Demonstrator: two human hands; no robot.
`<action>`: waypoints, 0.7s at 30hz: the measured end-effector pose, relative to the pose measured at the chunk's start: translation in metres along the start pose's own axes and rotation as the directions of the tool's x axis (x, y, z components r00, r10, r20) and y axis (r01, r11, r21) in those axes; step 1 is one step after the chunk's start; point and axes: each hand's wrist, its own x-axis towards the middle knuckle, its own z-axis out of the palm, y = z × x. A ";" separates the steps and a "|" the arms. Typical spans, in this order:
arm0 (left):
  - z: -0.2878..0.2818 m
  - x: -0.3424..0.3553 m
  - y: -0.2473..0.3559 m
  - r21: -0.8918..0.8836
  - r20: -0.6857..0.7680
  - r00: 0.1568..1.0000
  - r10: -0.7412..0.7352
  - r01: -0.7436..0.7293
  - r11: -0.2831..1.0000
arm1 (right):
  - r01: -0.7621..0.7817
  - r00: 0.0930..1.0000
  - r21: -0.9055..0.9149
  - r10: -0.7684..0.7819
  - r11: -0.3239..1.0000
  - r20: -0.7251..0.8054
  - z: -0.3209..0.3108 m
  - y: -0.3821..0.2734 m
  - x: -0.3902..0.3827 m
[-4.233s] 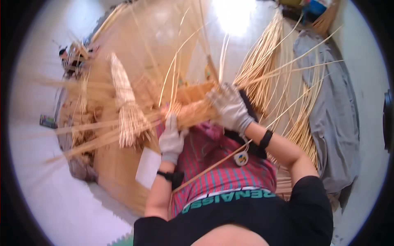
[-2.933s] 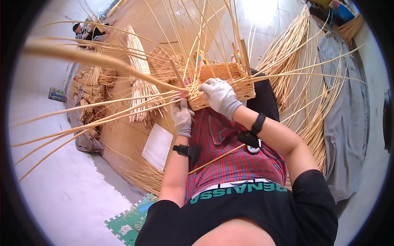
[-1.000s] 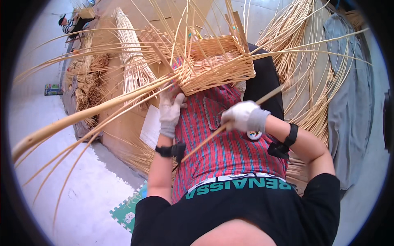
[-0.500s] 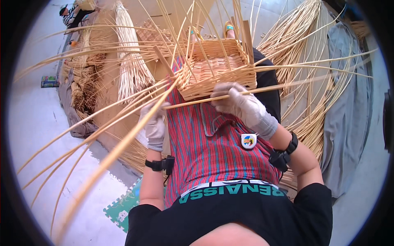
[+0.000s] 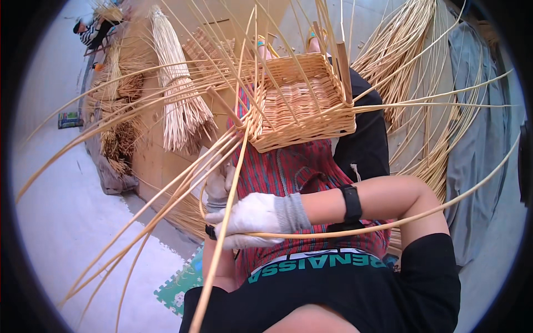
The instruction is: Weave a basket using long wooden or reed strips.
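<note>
A half-woven wicker basket point(image 5: 302, 130) rests tilted on my lap, with long canes point(image 5: 166, 202) fanning out from its corners and sides. My right hand point(image 5: 250, 217), in a white glove, has crossed to the left, below the basket. It is closed on a long cane point(image 5: 355, 233), which bends at the hand's left and sweeps away to the far right. Just above it is my gloved left hand point(image 5: 217, 183), partly covered by the canes and by my right hand. Its fingers do not show well enough to tell what they hold.
Two wooden sticks stand at the basket's corners, the right one point(image 5: 344, 72) upright. Bundles of pale canes lie at the left point(image 5: 180, 105) and right point(image 5: 394, 61). A flat woven piece point(image 5: 208, 47) lies beyond. Grey cloth point(image 5: 472, 139) stretches along the right; a person point(image 5: 91, 30) is at far left.
My right hand has moved from the basket's front edge down and left, drawing the cane with it into a bend. My left hand is slightly lower beside the canes, and the basket appears slightly lower.
</note>
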 end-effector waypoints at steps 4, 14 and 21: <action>-0.009 0.006 0.007 0.055 0.315 0.949 -0.020 0.003 0.998 | 0.065 0.993 -0.096 -0.073 0.993 -0.088 0.010 0.017 0.023; -0.002 0.024 0.040 0.258 0.326 0.936 -0.134 0.048 0.965 | -0.064 0.981 -0.155 0.034 0.986 -0.188 0.021 0.037 0.056; 0.006 0.064 0.064 0.261 0.428 0.881 -0.201 0.093 0.961 | -0.136 0.949 -0.203 0.068 0.970 -0.309 0.026 0.029 0.067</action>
